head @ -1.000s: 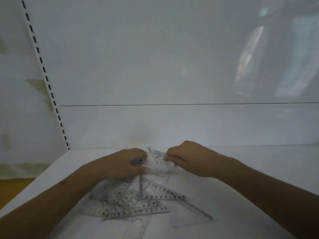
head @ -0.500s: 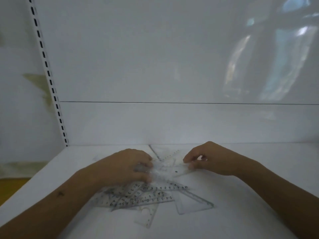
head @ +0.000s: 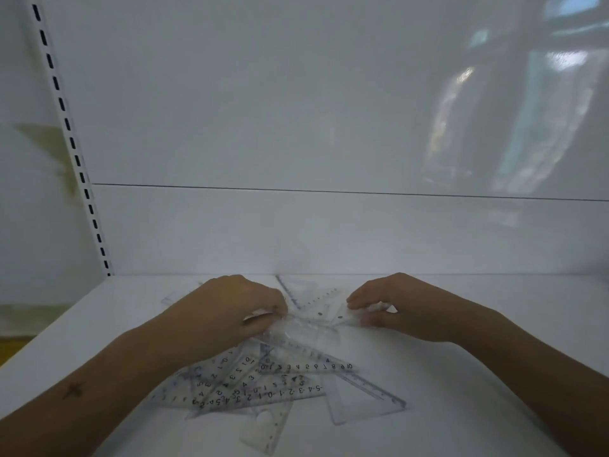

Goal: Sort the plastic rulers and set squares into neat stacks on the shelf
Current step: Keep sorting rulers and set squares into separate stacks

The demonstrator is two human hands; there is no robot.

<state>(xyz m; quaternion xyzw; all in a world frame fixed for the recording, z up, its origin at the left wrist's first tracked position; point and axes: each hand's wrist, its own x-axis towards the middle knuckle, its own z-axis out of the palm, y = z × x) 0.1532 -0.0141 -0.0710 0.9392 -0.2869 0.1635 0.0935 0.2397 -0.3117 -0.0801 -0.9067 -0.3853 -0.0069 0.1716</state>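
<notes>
Two hands have drawn apart: left hand (head: 230, 311) grip pins the ruler pile (head: 263, 384) at lower centre of the shelf (head: 494, 407), right hand (head: 405, 308) grip pinches one clear piece (head: 342, 316), separating it for sorting.

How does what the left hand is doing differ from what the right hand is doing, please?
The left hand rests over the jumbled ruler pile, its fingers curled onto clear pieces at the pile's top; the right hand sits beside the pile, to its right. The right hand pinches one clear piece by its end, thumb below and fingers above. Both lie low on the white shelf.
</notes>
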